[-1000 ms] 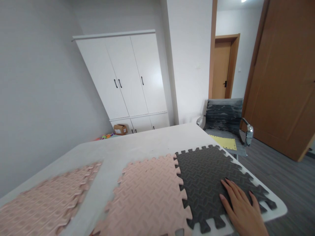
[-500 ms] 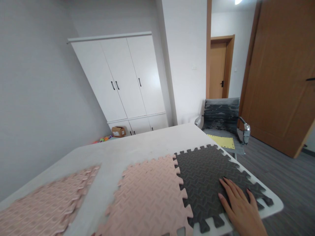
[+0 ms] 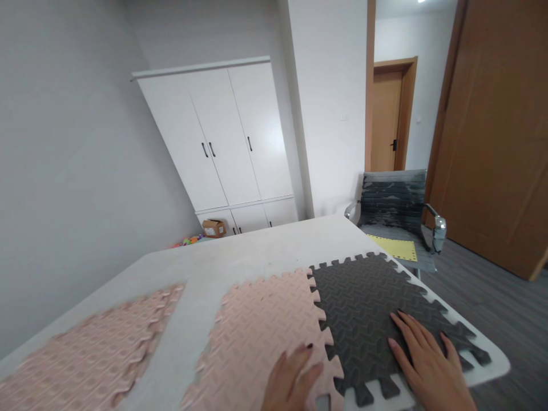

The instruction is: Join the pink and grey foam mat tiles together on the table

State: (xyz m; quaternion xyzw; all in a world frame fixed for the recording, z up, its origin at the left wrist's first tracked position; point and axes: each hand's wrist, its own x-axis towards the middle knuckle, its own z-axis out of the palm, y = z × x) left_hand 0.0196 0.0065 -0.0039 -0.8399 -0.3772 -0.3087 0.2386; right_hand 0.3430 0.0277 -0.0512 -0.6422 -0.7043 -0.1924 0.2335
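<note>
My right hand [image 3: 430, 359] lies with spread fingers on the dark grey foam puzzle mat [image 3: 355, 308] near the table's right edge. Over the near part of a pink foam puzzle mat [image 3: 261, 325] is my left hand [image 3: 291, 378], its fingers apart and holding nothing. Whether it presses on the mat is hard to tell. The two mats meet along their toothed edges, side by side; I cannot tell whether every tooth is locked. To the left, a stack of pink foam mats [image 3: 98, 348] shows its patterned top.
The mats lie on a white table [image 3: 257, 257]. Beyond its right side stands a chair [image 3: 394, 200] with a yellow toothed sheet [image 3: 394, 248] on the seat. A white cabinet [image 3: 252, 103] and a cardboard box [image 3: 213, 228] are behind, and a wooden door [image 3: 496, 125] is at right.
My left hand has come into view from the bottom, over the pink mat. My right hand stays on the dark mat. The whole view has shifted slightly.
</note>
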